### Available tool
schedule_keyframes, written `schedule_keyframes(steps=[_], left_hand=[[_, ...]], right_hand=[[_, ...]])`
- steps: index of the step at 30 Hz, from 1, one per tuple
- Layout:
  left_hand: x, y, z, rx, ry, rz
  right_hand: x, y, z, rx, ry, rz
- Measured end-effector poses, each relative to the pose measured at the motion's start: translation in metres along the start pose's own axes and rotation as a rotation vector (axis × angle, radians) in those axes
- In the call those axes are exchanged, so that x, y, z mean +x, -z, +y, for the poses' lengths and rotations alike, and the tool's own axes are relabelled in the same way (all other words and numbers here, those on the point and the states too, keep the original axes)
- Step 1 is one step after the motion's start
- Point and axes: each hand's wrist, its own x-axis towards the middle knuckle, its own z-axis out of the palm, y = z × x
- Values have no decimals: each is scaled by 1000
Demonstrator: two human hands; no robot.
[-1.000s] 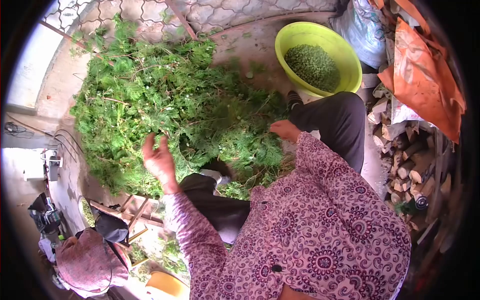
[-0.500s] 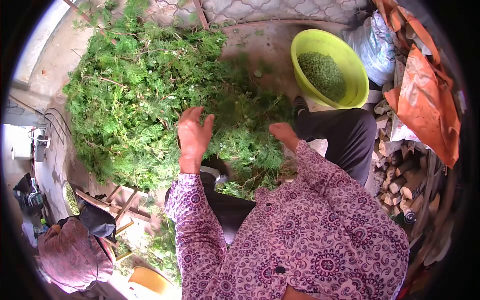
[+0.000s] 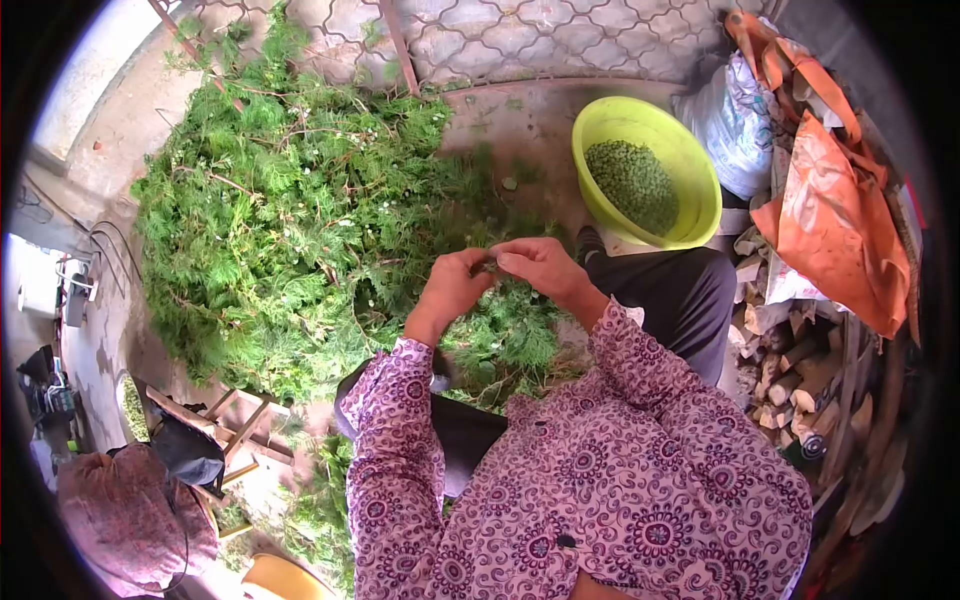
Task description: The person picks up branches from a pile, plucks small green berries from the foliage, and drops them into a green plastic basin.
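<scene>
My left hand (image 3: pixel 455 290) and my right hand (image 3: pixel 545 268) meet at the fingertips above the green cuttings. Both are closed in a pinch, and anything between the fingers is too small to make out. Under and beyond them spreads a large pile of feathery green branches (image 3: pixel 290 230) on the ground. To the right of the pile, a yellow-green basin (image 3: pixel 700 180) tilts toward my knee and holds many small green berries (image 3: pixel 632 185).
A white sack (image 3: pixel 735 130), an orange bag (image 3: pixel 840 230) and stacked firewood (image 3: pixel 800 375) line the right side. A wire fence (image 3: pixel 540 40) runs along the back. At lower left are a wooden frame (image 3: pixel 235 425), draped patterned cloth (image 3: pixel 130 515) and an orange-yellow tub (image 3: pixel 285 578).
My hands were apart over the branches; now they have come together at the fingertips. The left moved right and down, the right moved left. The view has shifted slightly.
</scene>
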Motion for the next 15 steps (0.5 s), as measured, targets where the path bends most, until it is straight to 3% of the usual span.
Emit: schedule_keyframes(steps=[2,4,7,11,15], left_hand=[[0,9,1,-164,54,7],[0,14,0,-325,110,17],[-2,22,5,-779,-55,77],[-1,28,3,-898,-100,46],[-3,31,6,-958,-90,48]], right_hand=[[0,-4,-12,-32,115,37],[-5,-1,-25,-17,92,68],[-8,15,-17,-19,12,126],[-9,22,0,48,-106,151],[-9,12,-6,89,-83,155]])
